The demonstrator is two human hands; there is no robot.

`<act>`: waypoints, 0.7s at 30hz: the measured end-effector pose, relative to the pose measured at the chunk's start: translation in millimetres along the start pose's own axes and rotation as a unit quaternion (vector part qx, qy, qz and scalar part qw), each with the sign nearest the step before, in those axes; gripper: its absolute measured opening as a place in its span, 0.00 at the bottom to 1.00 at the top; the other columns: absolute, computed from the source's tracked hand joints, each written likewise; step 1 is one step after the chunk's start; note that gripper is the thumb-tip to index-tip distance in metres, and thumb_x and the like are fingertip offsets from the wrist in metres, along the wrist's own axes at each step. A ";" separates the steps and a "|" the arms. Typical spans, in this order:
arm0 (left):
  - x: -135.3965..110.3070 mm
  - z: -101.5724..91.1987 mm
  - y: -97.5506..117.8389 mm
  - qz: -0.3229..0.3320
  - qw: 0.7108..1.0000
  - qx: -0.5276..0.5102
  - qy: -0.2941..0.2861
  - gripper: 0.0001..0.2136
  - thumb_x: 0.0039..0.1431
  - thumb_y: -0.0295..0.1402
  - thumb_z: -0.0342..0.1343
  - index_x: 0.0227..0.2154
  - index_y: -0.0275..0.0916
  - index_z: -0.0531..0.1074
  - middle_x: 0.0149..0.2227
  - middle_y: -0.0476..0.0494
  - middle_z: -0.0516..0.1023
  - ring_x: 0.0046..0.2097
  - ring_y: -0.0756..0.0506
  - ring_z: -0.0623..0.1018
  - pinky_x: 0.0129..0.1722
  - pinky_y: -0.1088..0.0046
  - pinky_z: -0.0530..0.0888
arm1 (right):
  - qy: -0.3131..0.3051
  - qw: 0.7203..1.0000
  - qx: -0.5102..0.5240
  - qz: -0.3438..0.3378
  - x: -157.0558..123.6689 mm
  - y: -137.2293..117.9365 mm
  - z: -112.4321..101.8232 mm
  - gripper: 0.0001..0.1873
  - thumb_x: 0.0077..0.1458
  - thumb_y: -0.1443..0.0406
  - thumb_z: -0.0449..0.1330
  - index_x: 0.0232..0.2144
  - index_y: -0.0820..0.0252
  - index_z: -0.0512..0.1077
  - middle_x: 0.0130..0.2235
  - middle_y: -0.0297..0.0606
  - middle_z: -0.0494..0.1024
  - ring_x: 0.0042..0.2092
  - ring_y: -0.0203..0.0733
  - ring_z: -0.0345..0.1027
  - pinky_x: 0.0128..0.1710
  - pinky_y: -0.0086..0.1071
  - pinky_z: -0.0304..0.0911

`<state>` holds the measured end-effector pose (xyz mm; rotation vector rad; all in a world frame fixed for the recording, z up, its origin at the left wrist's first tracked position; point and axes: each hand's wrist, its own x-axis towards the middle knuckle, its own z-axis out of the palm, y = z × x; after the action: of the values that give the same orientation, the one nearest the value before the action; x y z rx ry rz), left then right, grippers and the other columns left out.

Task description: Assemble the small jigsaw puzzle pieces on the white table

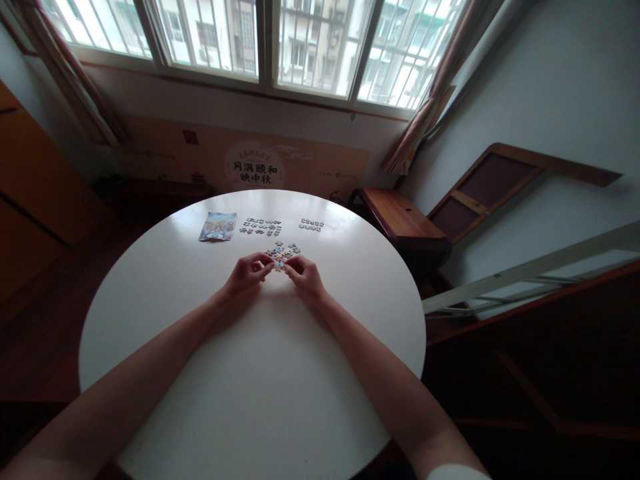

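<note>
A small heap of colourful jigsaw puzzle pieces [281,253] lies on the white round table [260,373]. At its near edge, my left hand [249,272] has thumb and forefinger pinched at a puzzle piece. My right hand [305,275] comes in from the other side, its thumb and forefinger also closed at a piece. The fingertips of both hands almost meet, and the small pieces between them are partly hidden. Behind the heap, more pieces lie sorted in rows: a larger group [261,227] to the left and a smaller group [312,225] to the right.
A printed picture sheet or packet [218,227] lies at the table's far left. Beyond the table are a wooden stool or side table [400,213], a wall poster [300,167] and barred windows [320,47]. A wooden cabinet [40,193] stands at the left.
</note>
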<state>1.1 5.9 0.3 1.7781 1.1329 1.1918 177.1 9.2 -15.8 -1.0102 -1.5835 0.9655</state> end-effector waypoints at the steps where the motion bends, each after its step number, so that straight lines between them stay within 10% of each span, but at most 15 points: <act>1: 0.0 0.0 0.4 -0.001 1.000 0.000 -0.001 0.14 0.49 0.42 0.59 0.29 0.34 0.73 0.28 0.46 0.76 0.21 0.54 0.71 0.19 0.78 0.70 | 0.001 1.000 -0.002 -0.001 0.1 0.5 0.0 0.09 0.49 0.60 0.58 0.29 0.61 0.70 0.24 0.32 0.70 0.27 0.34 0.63 0.29 0.28 0.60; 21: -1.0 -0.3 1.5 0.000 1.000 0.001 -0.007 0.15 0.50 0.43 0.59 0.29 0.34 0.73 0.30 0.45 0.76 0.22 0.54 0.71 0.19 0.78 0.70 | -0.003 1.000 -0.009 0.001 -0.8 -1.5 -0.6 0.10 0.49 0.59 0.58 0.29 0.61 0.70 0.25 0.33 0.71 0.27 0.34 0.64 0.29 0.28 0.60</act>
<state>1.0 4.5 1.4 1.7867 1.1261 1.1761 177.5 8.0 -14.6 -1.0222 -1.5987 0.9584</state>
